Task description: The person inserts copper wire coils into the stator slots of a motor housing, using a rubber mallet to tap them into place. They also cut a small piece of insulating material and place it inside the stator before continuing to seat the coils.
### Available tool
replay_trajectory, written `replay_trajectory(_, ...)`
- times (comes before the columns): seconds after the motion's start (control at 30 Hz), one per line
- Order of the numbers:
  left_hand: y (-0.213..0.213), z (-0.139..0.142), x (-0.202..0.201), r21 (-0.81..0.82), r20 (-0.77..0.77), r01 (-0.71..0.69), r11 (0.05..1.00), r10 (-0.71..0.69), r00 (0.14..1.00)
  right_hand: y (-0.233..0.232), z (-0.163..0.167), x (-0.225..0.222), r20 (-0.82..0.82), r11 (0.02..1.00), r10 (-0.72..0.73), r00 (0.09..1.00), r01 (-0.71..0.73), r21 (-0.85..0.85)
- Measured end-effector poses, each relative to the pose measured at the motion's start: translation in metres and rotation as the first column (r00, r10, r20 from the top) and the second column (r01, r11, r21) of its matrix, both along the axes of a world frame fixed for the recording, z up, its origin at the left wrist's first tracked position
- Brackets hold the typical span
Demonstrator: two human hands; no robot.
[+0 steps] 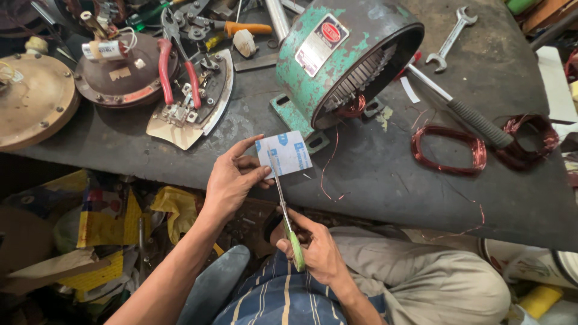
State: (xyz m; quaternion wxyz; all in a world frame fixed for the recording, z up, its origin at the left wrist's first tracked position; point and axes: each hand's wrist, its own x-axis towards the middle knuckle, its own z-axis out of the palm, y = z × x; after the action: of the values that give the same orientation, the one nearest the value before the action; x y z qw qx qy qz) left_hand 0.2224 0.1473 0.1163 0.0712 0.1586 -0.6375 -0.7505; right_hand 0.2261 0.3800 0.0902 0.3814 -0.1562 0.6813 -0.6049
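Observation:
My left hand [232,180] pinches a small white sheet with blue markings [288,151] by its left edge, held just over the front edge of the dark workbench [385,174]. My right hand [319,250] grips green-handled scissors [284,207] whose blades reach up into the sheet's lower edge. Just behind the sheet stands a green electric motor housing [337,57], open end toward the right, with copper winding showing at its mouth.
Copper wire coils [448,149] and a hammer [463,111] lie right of the motor, a spanner [450,37] behind. Red-handled pliers [177,72], round metal covers [33,99] and small parts crowd the left. Paper and plastic scraps litter the floor [102,229].

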Motion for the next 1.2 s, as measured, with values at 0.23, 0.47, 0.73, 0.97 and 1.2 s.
replay_trajectory(0.23, -0.003, 0.003, -0.003, 0.003, 0.001, 0.001, 1.000, -0.001, 1.000, -0.004, -0.002, -0.003, 0.035, 0.999, -0.015, 0.999, 0.016, -0.032)
replay_trajectory(0.47, -0.004, 0.004, -0.003, 0.015, -0.002, 0.007, 1.000, -0.007, 1.000, -0.005, 0.002, -0.003, 0.015, 0.999, -0.012, 1.000, 0.012, -0.051)
replay_trajectory(0.73, -0.010, 0.001, -0.004, 0.083, -0.021, 0.019, 0.996, -0.017, 1.000, -0.009, 0.005, -0.003, 0.064, 0.995, -0.017, 0.998, 0.023, -0.096)
replay_trajectory(0.97, -0.012, -0.005, -0.005, 0.087, -0.029, 0.020, 0.996, -0.017, 0.999, -0.011, -0.003, -0.003, 0.022, 0.996, -0.035, 0.999, 0.036, -0.083)
replay_trajectory(1.2, -0.014, -0.006, -0.008, 0.086, -0.032, 0.010, 0.996, -0.007, 0.999, -0.016, -0.005, 0.000, -0.036, 0.998, -0.037, 0.999, 0.035, -0.048)
